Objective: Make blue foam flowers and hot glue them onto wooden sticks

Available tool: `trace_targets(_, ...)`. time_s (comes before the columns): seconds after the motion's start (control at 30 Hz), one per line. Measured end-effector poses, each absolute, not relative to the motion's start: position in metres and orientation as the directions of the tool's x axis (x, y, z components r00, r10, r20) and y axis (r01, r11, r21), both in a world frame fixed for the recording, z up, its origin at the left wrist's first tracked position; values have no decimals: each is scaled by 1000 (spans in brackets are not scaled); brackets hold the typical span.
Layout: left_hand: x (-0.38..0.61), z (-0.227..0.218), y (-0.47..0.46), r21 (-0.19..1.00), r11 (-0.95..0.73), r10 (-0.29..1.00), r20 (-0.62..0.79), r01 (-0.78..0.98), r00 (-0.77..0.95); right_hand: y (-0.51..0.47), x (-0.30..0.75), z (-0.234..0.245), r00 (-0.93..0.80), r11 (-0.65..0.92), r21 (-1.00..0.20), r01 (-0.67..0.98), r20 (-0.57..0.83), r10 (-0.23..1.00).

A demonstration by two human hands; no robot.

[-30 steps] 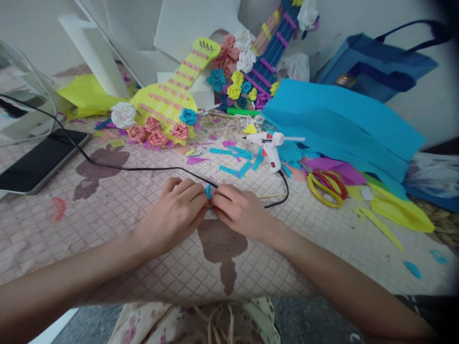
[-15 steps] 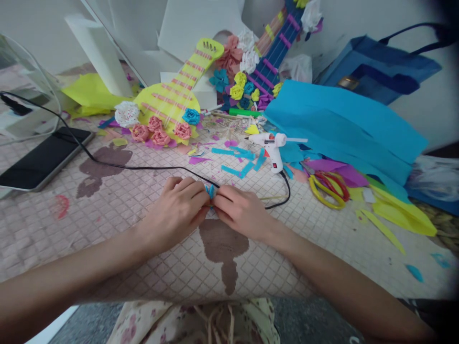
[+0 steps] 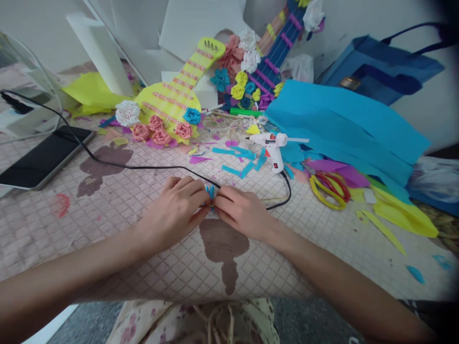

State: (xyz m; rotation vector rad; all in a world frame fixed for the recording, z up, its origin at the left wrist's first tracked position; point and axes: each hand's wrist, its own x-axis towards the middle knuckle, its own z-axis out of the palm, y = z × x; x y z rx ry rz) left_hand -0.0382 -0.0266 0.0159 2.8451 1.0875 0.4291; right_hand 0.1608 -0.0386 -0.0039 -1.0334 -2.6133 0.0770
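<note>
My left hand point(image 3: 182, 203) and my right hand point(image 3: 244, 208) meet over the table, their fingers pinched round a small piece of blue paper point(image 3: 211, 192). Only a few pointed blue bits show between the fingertips; its full shape is hidden. A thin yellowish stick point(image 3: 272, 198) sticks out to the right from behind my right hand, and I cannot tell whether it joins the paper. The black cord point(image 3: 158, 167) runs just beyond my fingers. Past it lie several blue paper strips point(image 3: 238, 165) and a white hot glue gun point(image 3: 274, 148).
Yellow-handled scissors point(image 3: 328, 191) and red-handled ones lie at the right beside large blue paper sheets point(image 3: 344, 124). A yellow paper guitar point(image 3: 172, 95) with paper roses leans at the back, near a blue one point(image 3: 276, 52). A phone point(image 3: 46, 155) lies at the left.
Both hands stay in almost the same place; the blue paper bits between the fingertips show slightly differently. The view has shifted very slightly.
</note>
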Motion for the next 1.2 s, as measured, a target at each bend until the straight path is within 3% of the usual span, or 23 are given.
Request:
trace_targets(0.4, -40, 14, -25, 274, -710, 699, 169, 649, 695, -40, 160, -8, -662, 726, -180, 664, 310, 683)
trace_targets(1.2, -38, 11, -25, 262, -719, 692, 180, 644, 699, -42, 160, -6, -676, 725, -196, 660, 266, 687)
